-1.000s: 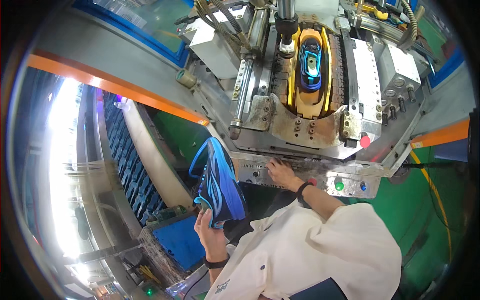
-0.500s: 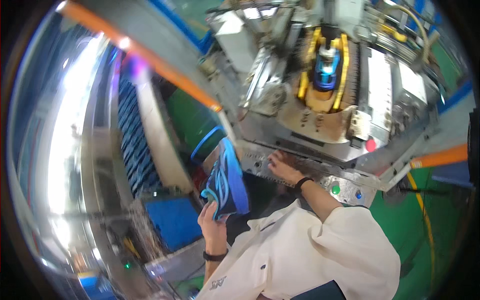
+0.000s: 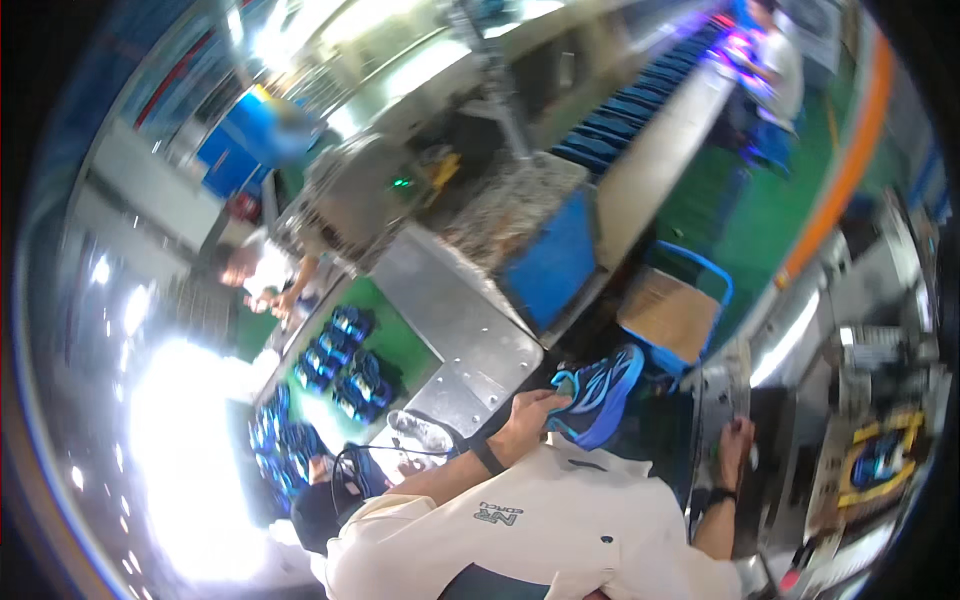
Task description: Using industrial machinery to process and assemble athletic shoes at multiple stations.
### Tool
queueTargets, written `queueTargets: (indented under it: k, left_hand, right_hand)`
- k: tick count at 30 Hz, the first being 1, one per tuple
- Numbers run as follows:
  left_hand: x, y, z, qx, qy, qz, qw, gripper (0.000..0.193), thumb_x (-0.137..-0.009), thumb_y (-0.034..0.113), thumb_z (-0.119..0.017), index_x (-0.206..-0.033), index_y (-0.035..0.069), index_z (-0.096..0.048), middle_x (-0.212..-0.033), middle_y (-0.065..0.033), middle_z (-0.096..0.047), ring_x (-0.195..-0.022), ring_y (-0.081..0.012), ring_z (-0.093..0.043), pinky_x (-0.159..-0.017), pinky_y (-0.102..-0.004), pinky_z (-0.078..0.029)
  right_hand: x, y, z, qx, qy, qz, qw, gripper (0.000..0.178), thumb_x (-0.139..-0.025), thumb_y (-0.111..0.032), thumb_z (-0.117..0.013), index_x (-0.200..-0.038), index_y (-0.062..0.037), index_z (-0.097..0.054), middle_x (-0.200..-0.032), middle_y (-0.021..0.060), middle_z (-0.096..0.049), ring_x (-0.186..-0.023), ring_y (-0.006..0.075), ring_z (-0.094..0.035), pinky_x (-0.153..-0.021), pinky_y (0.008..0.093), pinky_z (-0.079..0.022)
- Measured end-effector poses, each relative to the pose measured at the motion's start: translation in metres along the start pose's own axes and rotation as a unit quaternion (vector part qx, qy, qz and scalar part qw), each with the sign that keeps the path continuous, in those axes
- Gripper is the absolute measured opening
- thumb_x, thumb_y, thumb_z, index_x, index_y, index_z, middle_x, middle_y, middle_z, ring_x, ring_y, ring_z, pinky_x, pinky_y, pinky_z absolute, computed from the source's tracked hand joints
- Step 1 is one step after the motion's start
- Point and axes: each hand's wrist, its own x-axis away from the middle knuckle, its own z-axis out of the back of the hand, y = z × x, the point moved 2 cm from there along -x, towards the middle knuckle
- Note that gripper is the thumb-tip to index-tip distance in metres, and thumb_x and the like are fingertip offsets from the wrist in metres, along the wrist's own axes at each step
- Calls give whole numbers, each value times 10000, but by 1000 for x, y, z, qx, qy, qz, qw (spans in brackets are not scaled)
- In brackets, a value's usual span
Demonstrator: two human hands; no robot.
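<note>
Since the earlier frame the view has swung toward the person's left: the grey metal machine with yellow clamp bars (image 3: 825, 470), then ahead of the body, now stands at the right edge, and the blue-and-black sports shoe with light-blue stripes (image 3: 606, 400) shows farther right in the picture, its toe tilted up and away.

Nearest is the cream short-sleeved shirt (image 3: 440, 550) of the person. The left hand (image 3: 537, 420), a black band (image 3: 487, 457) at its wrist, grips the shoe by the collar end between thumb and fingers, holding it up in front of the body. The right hand (image 3: 737, 447) is at the narrow metal panel (image 3: 712, 400) along the machine's front edge, fingers loosely bent; whether it presses anything I cannot tell. Within the machine, a second blue-and-black shoe (image 3: 878, 462) sits between the yellow bars.

Beyond the held shoe is a stool with a brown seat and blue tubular frame (image 3: 668, 312). To its left are a blue side panel (image 3: 550, 268) and a riveted grey metal tabletop (image 3: 460, 345); farther left, more blue shoes (image 3: 345, 355) lie on a green surface (image 3: 405, 335), near a co-worker (image 3: 268, 272). Farthest, a dark-blue slatted conveyor (image 3: 635, 105) runs toward another co-worker (image 3: 782, 75) beside purple light.
</note>
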Motion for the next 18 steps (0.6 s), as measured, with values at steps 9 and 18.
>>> queueTargets:
  k: [9,18]
  left_hand:
    - [-75,-33,233,220,322,-56,919,174,-806,73,-695,-904,-64,-651,-906,-148,-673,-753,-249,-679,-564,-380,-587]
    - [-198,18,496,20,502,-240,831,287,-642,210,-707,-706,-60,-633,-664,-164,-620,-660,-255,-612,-629,-389,-471]
  right_hand:
    - [-130,-161,15,-30,64,170,983,183,-854,-46,-593,-1024,21,-608,-951,96,-634,-876,174,-597,-786,318,-498]
    - [-182,-722,-33,-32,-22,544,838,251,-902,-80,-612,-1143,-12,-626,-1129,71,-647,-957,153,-609,-820,285,-472]
